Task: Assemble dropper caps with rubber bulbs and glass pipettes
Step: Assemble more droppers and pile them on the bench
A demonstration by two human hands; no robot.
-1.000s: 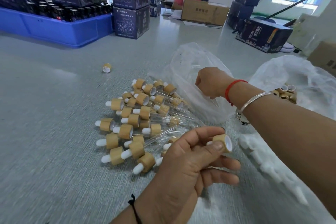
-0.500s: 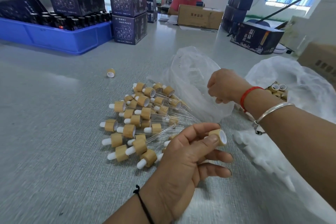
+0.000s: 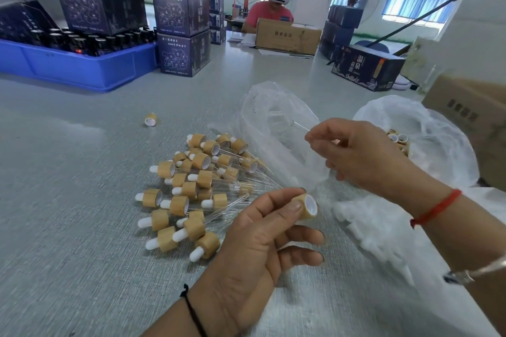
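dark box (image 3: 367, 67) reads "温泉"; other print illegible.

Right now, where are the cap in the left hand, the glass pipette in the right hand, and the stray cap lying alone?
Held cap (image 3: 305, 206), head view, bamboo side wall.
Glass pipette (image 3: 299, 125), head view, bare shaft beyond the fingertips.
Stray cap (image 3: 150, 119), head view, its side.
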